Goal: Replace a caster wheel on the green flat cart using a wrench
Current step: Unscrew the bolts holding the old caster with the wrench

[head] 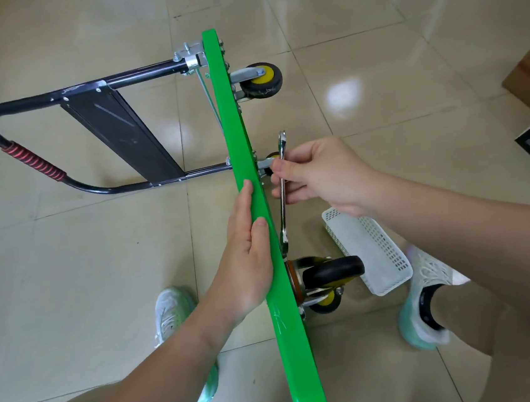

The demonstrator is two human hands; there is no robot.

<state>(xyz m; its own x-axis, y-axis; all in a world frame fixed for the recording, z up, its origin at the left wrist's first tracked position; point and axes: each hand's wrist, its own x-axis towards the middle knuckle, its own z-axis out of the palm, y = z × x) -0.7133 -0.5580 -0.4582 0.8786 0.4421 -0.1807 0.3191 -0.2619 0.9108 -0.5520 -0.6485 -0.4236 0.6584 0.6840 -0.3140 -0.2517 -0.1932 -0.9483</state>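
We have the green cart (246, 157) stood on its long edge on the tiled floor (99, 251), its underside turned to the right. Our left grip (247, 235) is released, with fingers straight and the palm pressed flat against the cart's upper edge, near its middle. Our right grip (320, 178), just right of the cart, is clenched around a silver wrench (284, 195), pinching its shank between thumb and fingers. The wrench runs nearly parallel to the cart's underside, and its lower end reaches down to the cart just above the nearest caster (336, 270). We cannot tell whether it sits on a bolt. That caster, a black wheel in a shiny fork, juts from the cart's underside. Another caster (260, 80) with a yellow hub stands out from the cart's far end. The black folding handle (50, 102) sticks out left of the cart. A white perforated basket (370, 252) lies on the floor right of the cart, beside the nearest caster.
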